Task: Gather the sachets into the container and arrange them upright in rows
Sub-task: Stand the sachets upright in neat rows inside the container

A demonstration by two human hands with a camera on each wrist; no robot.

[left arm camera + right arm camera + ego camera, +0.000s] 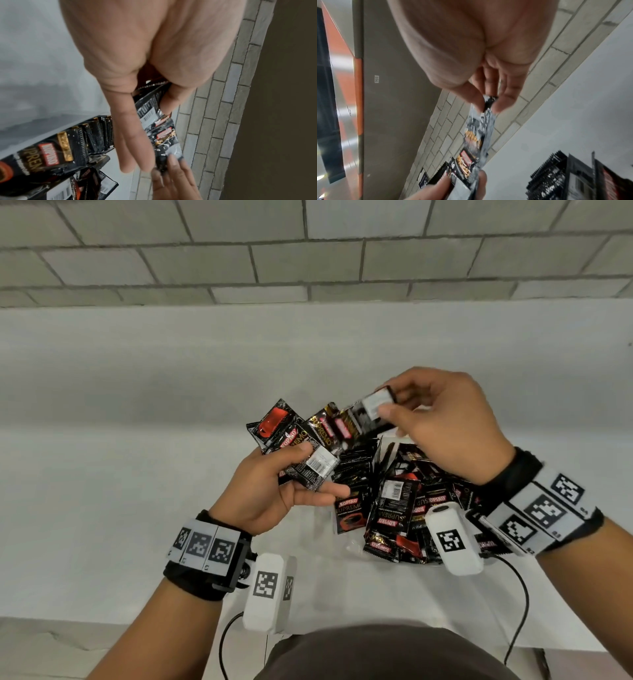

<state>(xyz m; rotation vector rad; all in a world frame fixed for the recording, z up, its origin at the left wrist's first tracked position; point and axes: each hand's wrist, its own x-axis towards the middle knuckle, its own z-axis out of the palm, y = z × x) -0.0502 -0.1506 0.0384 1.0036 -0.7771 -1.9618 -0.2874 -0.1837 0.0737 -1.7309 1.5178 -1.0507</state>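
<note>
Head view: both hands are raised above a white table [137, 440], over a clear container [356, 546] packed with black sachets.
Left hand [274, 491]: thumb and fingers are clamped on a fanned bundle of sachets [301, 446], with the barcode panel of the front one facing up.
Reason for the fan: spreading the bundle probably keeps each edge reachable, so a further sachet can be slotted in and squared up before the bundle goes into the container.
Right hand [442, 422]: thumb and forefinger pinch the top corner of a single sachet [370, 412]; the other fingers are curled loosely behind it.
Reason for the corner pinch: the sachet hangs free below the fingers, so its lower end can be steered into the bundle.
Single sachet, position: its lower end meets the right side of the bundle. Whether it is already tucked between 2 others cannot be told.
Left wrist view: the left hand [130, 121] holds the bundle edge-on, and fingertips of the right hand [173, 180] touch its far end.
Right wrist view: the right hand [486, 94] grips the single sachet [477, 135] at its sealed end.
Container, walls: transparent and hard to trace; only the near rim shows.
Container, contents: a row of sachets [101, 132] stands upright on edge at the far side. The nearer sachets [394, 508] lean and overlap in no order.
Task status, judged: gathering looks largely done; rows are partly formed.
</note>
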